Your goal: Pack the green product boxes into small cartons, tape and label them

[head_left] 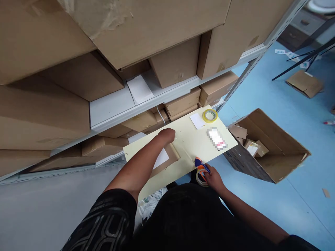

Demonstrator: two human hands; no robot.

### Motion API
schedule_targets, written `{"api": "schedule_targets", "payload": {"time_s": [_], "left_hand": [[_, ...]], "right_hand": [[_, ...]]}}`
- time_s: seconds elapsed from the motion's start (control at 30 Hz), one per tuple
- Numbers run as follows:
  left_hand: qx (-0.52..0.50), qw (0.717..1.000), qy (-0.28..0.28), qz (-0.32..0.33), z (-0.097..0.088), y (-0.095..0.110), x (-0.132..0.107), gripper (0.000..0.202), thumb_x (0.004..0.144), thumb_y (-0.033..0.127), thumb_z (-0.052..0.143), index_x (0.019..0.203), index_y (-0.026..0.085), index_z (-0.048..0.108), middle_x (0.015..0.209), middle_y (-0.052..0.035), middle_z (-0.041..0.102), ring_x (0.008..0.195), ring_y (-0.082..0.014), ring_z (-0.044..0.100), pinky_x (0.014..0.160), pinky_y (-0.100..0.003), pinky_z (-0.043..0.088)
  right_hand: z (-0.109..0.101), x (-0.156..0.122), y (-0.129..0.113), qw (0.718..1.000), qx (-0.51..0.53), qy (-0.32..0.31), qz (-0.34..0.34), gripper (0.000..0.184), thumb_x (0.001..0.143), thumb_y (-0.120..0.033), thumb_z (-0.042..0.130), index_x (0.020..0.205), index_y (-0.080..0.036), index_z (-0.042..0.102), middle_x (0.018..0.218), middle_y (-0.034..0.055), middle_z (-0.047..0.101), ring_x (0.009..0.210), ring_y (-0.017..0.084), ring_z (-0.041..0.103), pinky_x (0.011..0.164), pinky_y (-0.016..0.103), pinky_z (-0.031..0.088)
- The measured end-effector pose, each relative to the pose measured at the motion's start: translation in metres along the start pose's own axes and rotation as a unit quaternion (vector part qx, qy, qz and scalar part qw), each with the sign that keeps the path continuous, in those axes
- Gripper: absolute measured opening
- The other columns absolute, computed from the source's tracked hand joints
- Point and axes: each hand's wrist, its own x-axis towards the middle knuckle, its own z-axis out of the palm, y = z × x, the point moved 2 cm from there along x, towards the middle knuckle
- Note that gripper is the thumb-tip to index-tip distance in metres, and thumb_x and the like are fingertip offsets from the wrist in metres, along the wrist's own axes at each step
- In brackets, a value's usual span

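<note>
My left hand (167, 135) is curled closed and presses down on a small brown parcel (171, 158) with a white label (161, 159) on the pale yellow board (183, 139). My right hand (213, 177) grips an orange and blue tape dispenser (201, 170) at the board's near edge. A strip of clear tape seems to run from the dispenser towards the parcel. A roll of yellowish tape (209, 115), a white card (197, 121) and a blurred-out item (216, 138) lie on the far end of the board.
Metal shelving (112, 108) packed with cardboard boxes fills the left and top. An open cardboard box (264, 144) holding small parcels stands on the blue floor to the right. A flattened box (305, 83) lies farther off.
</note>
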Motion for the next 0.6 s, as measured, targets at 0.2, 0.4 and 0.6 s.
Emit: {"api": "schedule_targets", "payload": {"time_s": [0.2, 0.4, 0.6], "left_hand": [[0.095, 0.990, -0.107, -0.001, 0.028, 0.016, 0.030, 0.022, 0.072, 0.017, 0.071, 0.091, 0.008, 0.078, 0.094, -0.0254, 0.076, 0.090, -0.0339, 0.074, 0.080, -0.039, 0.055], [0.151, 0.980, -0.131, -0.004, 0.046, 0.027, 0.039, 0.027, 0.068, 0.015, 0.074, 0.094, 0.008, 0.078, 0.099, -0.0276, 0.076, 0.098, -0.0395, 0.072, 0.080, -0.046, 0.055], [0.170, 0.982, -0.072, 0.034, 0.039, 0.017, 0.027, 0.032, 0.073, 0.019, 0.073, 0.103, 0.009, 0.075, 0.114, -0.0277, 0.070, 0.115, -0.0410, 0.062, 0.095, -0.052, 0.047]], "right_hand": [[0.023, -0.009, 0.000, 0.998, 0.002, -0.064, 0.008, 0.060, 0.089, -0.024, 0.050, 0.149, -0.016, 0.053, 0.129, 0.0135, 0.066, 0.120, 0.026, 0.063, 0.105, 0.037, 0.048], [0.038, -0.011, 0.004, 0.997, 0.004, -0.082, 0.012, 0.062, 0.090, -0.025, 0.053, 0.151, -0.019, 0.051, 0.130, 0.0131, 0.065, 0.120, 0.027, 0.063, 0.105, 0.037, 0.047], [0.048, -0.012, 0.002, 0.995, 0.005, -0.094, 0.014, 0.061, 0.089, -0.025, 0.054, 0.149, -0.019, 0.054, 0.129, 0.0126, 0.066, 0.120, 0.027, 0.064, 0.104, 0.036, 0.047]]}}
